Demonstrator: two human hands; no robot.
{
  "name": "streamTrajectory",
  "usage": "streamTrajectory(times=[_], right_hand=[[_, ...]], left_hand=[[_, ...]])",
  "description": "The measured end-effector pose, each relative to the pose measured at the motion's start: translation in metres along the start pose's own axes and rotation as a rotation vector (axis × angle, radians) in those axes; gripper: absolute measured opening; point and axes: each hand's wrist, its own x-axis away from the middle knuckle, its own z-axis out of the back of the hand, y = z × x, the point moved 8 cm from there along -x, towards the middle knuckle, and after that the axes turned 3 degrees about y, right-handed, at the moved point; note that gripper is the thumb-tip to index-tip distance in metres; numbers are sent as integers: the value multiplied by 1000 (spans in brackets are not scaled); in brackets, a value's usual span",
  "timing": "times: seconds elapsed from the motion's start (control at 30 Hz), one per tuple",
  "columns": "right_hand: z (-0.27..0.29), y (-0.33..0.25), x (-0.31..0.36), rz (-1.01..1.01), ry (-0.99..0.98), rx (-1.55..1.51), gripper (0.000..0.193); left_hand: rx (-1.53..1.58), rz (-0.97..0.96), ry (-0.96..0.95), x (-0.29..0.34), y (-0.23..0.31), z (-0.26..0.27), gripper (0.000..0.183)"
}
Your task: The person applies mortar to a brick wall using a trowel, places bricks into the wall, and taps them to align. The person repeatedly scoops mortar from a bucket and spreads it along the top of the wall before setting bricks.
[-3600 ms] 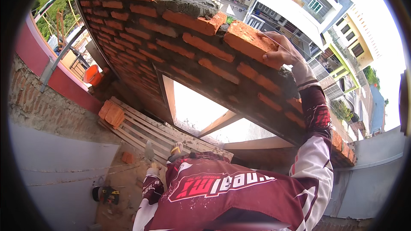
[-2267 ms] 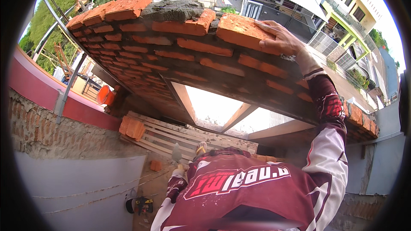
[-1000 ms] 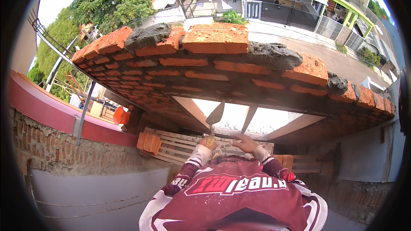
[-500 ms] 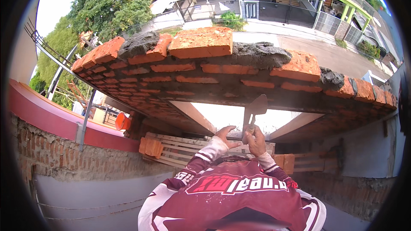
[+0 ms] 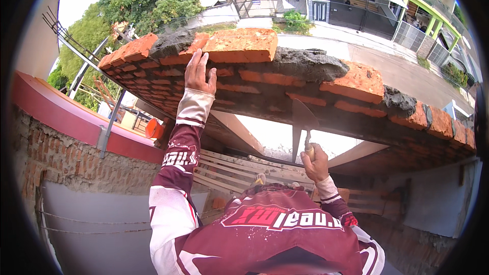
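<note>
My right hand (image 5: 316, 162) grips the handle of a pointed trowel (image 5: 304, 117), blade up, in front of the opening below the wall's top courses. My left hand (image 5: 200, 76) is raised to the wall, palm toward it, fingers stretched up. Its fingertips reach the lower left edge of an orange brick (image 5: 242, 43) on the top course; whether they press on it I cannot tell. Grey mortar (image 5: 310, 63) lies heaped right of that brick, followed by another brick (image 5: 354, 81). More mortar (image 5: 173, 42) sits to the left.
Wooden slats (image 5: 224, 170) run below me by the wall. An orange bucket (image 5: 154, 128) stands at left, near a metal post (image 5: 113, 119) and a red-painted ledge (image 5: 76, 114). A thin string crosses above the top course. Beyond the wall lie a street and houses.
My left hand has left the trowel area and gone up and left to the top brick. My right hand, still holding the trowel, has shifted slightly right. The view has turned slightly.
</note>
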Motion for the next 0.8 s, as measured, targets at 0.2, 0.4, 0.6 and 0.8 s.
streamTrajectory(times=[0.2,0.4,0.6,0.8], right_hand=[[-26,-50,-40,150,-137,-100,32],[-17,-57,-55,171,-78,-146,32],[-3,-19,-31,54,-50,-155,31],[1,47,23,-163,-165,-11,30]], left_hand=[[-124,-32,-101,-3,-9,-31,70],[-108,-64,-68,4,-15,-34,73],[-35,-75,-45,4,-10,-33,76],[-29,14,0,7,-4,-22,76]])
